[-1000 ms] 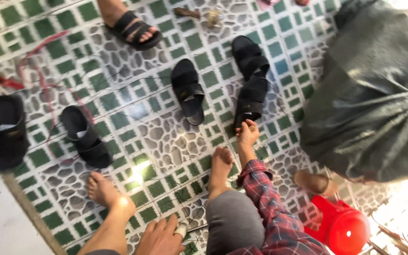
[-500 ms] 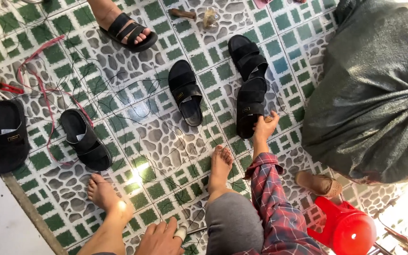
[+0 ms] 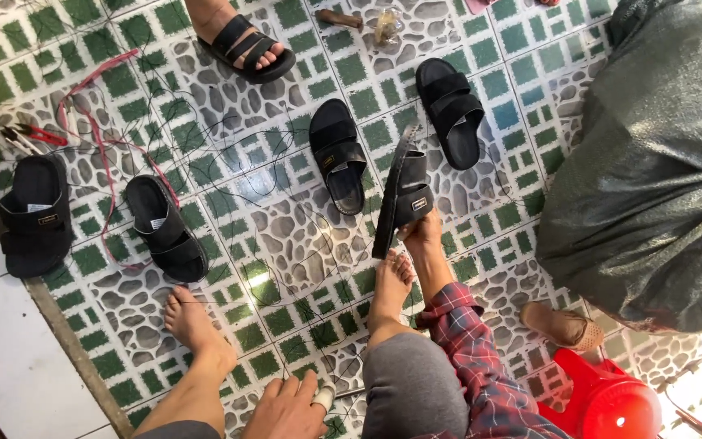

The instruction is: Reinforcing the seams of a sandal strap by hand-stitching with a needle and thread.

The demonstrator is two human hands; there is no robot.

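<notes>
My right hand [image 3: 421, 233], in a red plaid sleeve, grips the heel end of a black sandal [image 3: 400, 191] and holds it tipped up on its edge above the tiled floor. My bare right foot [image 3: 392, 283] is just below that hand. At the bottom edge, between my knees, my left hand [image 3: 286, 406] is curled around a small white-ended tool [image 3: 323, 397] with a thin dark rod sticking out to the right. My bare left foot [image 3: 192, 321] rests flat on the tiles.
More black sandals lie on the floor [image 3: 339, 154] [image 3: 451, 110] [image 3: 166, 228] [image 3: 36, 213]. Another person's sandalled foot [image 3: 241, 45] is at the top. A big dark sack [image 3: 660, 162], a red stool [image 3: 611, 402], a brown shoe [image 3: 562, 325], red-handled pliers [image 3: 30, 134] and thin threads surround me.
My right hand has reached forward from my foot to the sandal, taken hold of it and tipped it up on its edge. My left hand has stayed low.
</notes>
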